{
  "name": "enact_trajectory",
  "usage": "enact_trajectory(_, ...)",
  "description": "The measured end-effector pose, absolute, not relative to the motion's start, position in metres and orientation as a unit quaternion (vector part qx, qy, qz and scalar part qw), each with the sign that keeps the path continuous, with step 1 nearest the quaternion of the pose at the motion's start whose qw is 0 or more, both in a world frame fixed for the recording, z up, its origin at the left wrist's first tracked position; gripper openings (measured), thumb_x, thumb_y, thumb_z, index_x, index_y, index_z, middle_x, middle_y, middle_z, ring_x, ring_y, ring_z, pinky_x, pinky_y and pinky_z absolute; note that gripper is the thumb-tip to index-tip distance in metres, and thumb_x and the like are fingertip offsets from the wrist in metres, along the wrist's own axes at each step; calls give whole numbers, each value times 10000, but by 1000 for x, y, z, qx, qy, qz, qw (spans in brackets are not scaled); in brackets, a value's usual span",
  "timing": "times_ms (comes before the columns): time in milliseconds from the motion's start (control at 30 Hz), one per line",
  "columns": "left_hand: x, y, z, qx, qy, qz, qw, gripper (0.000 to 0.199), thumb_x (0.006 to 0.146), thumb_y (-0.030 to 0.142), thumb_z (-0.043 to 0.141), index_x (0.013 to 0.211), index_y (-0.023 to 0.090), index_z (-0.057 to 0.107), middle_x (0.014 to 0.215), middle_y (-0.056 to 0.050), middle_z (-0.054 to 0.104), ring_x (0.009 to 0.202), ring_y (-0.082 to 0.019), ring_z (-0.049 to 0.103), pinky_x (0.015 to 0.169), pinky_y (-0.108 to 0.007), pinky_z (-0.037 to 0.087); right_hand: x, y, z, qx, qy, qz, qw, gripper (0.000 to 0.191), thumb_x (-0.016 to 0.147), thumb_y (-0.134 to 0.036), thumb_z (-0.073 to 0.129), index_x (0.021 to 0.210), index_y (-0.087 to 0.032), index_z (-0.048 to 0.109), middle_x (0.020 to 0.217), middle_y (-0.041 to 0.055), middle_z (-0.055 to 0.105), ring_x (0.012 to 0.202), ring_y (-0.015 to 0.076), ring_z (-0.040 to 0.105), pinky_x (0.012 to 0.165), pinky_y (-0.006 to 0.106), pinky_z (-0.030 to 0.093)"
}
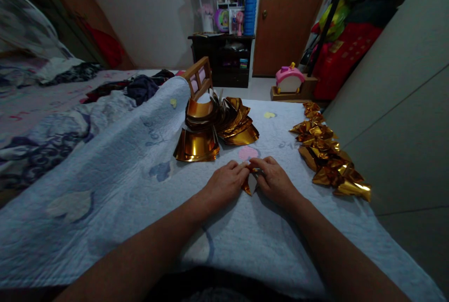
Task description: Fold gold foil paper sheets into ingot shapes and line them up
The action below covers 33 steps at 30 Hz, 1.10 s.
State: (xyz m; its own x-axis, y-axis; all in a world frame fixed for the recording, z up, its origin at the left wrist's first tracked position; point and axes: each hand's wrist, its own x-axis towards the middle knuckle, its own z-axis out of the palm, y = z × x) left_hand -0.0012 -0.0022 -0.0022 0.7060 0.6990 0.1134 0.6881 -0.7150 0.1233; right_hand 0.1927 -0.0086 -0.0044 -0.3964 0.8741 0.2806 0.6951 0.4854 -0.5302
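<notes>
On the pale blue quilt (122,189), we have a small gold foil piece (251,186) between our hands, its whitish underside partly showing. The fingers of our left hand (224,182) and right hand (275,181) are drawn nearly together, pinching its upper part. Beyond it, to the left, sit fanned gold sheets (198,143); folded gold shapes (324,152) line the right side.

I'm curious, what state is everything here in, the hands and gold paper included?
Gold piece: bent, pale side showing, partly hidden
Left hand: bent, holding that piece
Right hand: bent, holding it too
Gold sheets: curled, loosely piled
Gold bundles: folded, lying in a row
Blue quilt: spread, wrinkled
Brown door: looks shut
</notes>
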Motion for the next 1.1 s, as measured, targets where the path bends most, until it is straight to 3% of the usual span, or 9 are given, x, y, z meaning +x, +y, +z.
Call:
enact_trajectory(167,0,-1,-3,926,370,64,27,334,980,180,508,1311,161,546,1318,-72,633,1084,-249,549,938,-372,525,193,-6,-2,-475,-839,150,218,379,789,-17,453,1083,-159,645,961,92,687,948,242,543,902,358,424)
enact_trajectory(667,1,-1,2,923,381,47,13,260,990,191,497,1213,166,628,1343,-83,637,1066,-242,580,896,-365,531,216,-7,14,-501,-840,134,162,374,822,-38,499,1054,-191,750,855,89,636,896,233,569,843,355,393)
enact_trajectory(867,0,-1,2,926,374,56,13,281,983,190,513,1238,145,622,1360,-104,630,1058,-247,584,876,-361,524,225,-5,15,-481,-843,152,187,294,836,-53,495,931,-185,740,827,82,647,862,227,585,821,360,423)
enact_trajectory(1100,-4,3,-9,921,364,124,64,268,962,155,540,1215,142,628,1342,-123,637,1118,-249,584,961,-396,510,226,-7,7,-456,-837,183,239,366,695,-11,530,1006,-178,624,954,80,646,901,233,556,810,369,454)
